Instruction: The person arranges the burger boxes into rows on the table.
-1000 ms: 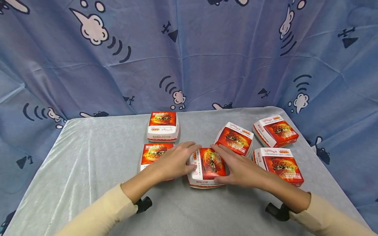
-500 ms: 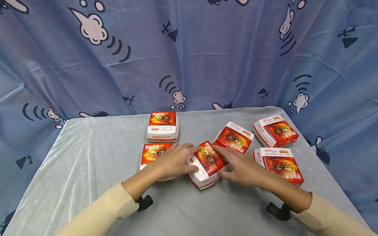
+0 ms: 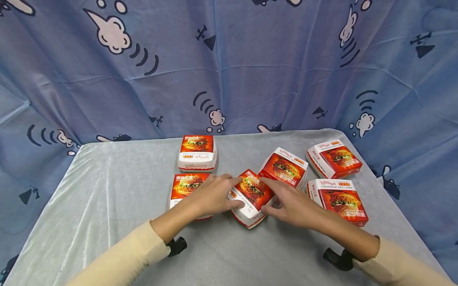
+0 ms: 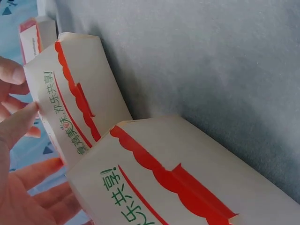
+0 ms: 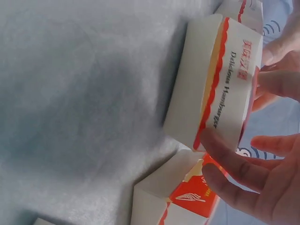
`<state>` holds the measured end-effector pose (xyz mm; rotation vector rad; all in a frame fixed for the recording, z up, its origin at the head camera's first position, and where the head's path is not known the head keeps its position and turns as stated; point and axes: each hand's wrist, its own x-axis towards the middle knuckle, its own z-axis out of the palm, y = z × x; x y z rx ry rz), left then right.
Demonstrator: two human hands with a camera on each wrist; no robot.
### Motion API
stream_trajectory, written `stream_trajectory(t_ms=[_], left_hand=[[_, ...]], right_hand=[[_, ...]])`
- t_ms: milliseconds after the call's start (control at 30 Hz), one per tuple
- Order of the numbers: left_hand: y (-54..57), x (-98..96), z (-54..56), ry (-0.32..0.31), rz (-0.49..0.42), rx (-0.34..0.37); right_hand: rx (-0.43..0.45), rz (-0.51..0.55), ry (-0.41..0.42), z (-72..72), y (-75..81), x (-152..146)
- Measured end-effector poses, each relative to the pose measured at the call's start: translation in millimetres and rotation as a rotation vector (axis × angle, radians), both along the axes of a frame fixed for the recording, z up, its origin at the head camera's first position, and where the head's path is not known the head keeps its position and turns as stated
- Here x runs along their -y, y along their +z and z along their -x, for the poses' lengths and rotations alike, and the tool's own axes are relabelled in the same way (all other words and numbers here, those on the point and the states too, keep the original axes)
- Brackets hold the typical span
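Observation:
A red and white burger box [image 3: 254,190] stands at an angle on the table between both hands. My left hand [image 3: 214,194] holds its left side, thumb on the white printed panel and index finger at the far left edge. My right hand [image 3: 290,202] is at the opposite side, its index fingertip near the far right edge and its thumb by the near right side. "Delicious Hamburger" lettering shows on this box's side in the right wrist view, where a fingertip [image 5: 211,138] touches the lower corner. The left forearm partly hides another burger box [image 3: 189,184].
Behind that left box stands another burger box [image 3: 198,154]. One more burger box [image 3: 284,167] sits close behind the held one. Two burger boxes [image 3: 334,159] stand at the right. A grey cloth covers the table [image 3: 136,190], with a blue patterned curtain [image 3: 243,71] behind.
Between both hands the middle burger box has turned from nearly square to a slant, its near corner now pointing towards me. The hands have shifted only slightly; the other boxes stay put.

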<state>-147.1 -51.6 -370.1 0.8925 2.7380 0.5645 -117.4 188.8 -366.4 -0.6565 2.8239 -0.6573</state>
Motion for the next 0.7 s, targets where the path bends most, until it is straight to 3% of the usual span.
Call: stream_trajectory(t_ms=[200,700], left_hand=[[-2.4,1.1,1.3,-0.012,-0.065,-0.05],[-1.0,3.7,2.9,0.013,-0.117,0.039]], right_hand=[[0.011,0.018,-0.024,2.9,-4.3,0],[0.021,0.036,-0.023,11.4,-11.7,-2]])
